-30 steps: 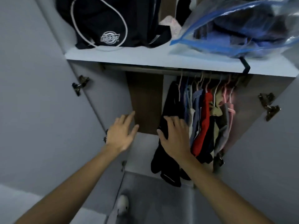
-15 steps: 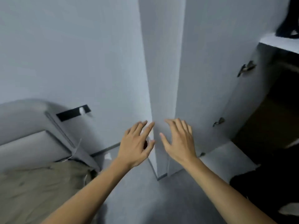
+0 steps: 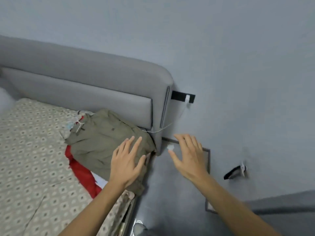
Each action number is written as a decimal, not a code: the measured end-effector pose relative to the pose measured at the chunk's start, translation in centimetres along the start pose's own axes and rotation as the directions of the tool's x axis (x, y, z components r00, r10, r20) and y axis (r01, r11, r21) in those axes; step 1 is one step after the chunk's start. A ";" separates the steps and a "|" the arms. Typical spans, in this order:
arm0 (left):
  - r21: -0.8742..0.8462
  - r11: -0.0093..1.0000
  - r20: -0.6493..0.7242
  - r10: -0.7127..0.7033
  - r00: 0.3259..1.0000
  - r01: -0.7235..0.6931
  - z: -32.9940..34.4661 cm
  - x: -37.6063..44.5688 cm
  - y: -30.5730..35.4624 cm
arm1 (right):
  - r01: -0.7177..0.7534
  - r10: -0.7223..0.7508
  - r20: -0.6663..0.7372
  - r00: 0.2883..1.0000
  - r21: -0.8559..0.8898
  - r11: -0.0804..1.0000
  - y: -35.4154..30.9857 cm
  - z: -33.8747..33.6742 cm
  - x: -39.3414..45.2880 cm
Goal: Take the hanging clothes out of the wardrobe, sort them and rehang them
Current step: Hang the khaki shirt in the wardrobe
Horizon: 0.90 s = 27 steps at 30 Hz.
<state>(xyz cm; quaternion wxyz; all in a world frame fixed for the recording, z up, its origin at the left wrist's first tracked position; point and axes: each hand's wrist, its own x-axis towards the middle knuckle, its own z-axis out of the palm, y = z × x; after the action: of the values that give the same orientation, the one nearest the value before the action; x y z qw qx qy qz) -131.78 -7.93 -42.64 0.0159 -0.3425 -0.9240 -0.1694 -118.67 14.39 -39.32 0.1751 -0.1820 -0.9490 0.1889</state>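
Note:
An olive-green garment (image 3: pixel 104 138) lies in a heap at the bed's right edge, with pale hangers (image 3: pixel 77 122) poking out at its top left. A red garment (image 3: pixel 83 172) shows from under it. My left hand (image 3: pixel 127 161) hovers over the olive garment's right part, fingers straight and spread, holding nothing. My right hand (image 3: pixel 189 156) is held out over the floor beside the bed, fingers spread, empty. The wardrobe is out of view.
The bed (image 3: pixel 34 167) has a patterned cover and a grey padded headboard (image 3: pixel 88 79) against the wall. A black wall socket (image 3: pixel 183 97) has a white charger and cable. A small white object (image 3: pixel 170 147) lies on the grey floor. A dark hinge (image 3: pixel 235 172) shows at right.
My view has swung left from the wardrobe with its hanging clothes to the bed. Both hands stayed empty and spread; they now hover by the olive garment.

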 end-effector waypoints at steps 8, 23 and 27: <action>0.023 0.915 -0.059 -0.400 0.914 0.402 -3.5 -0.3 -18.1 | 0.262 -0.276 0.177 0.945 0.098 0.960 -11.7 11.8 12.8; 0.031 0.591 -0.003 -0.807 0.591 0.806 3.3 9.7 -39.3 | 0.603 -0.590 0.509 0.627 0.163 0.781 -23.2 41.2 39.8; 0.049 0.496 0.087 -0.867 0.491 0.867 9.2 14.2 -45.3 | 0.651 -0.589 0.614 0.525 0.156 0.743 -23.6 51.3 46.9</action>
<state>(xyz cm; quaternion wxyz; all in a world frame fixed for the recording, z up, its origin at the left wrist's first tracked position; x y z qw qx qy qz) -170.76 -28.16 -62.99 -0.1177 0.1598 -0.9704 -0.1378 -186.80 -1.79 -61.49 -0.1050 0.2334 -0.9593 0.1193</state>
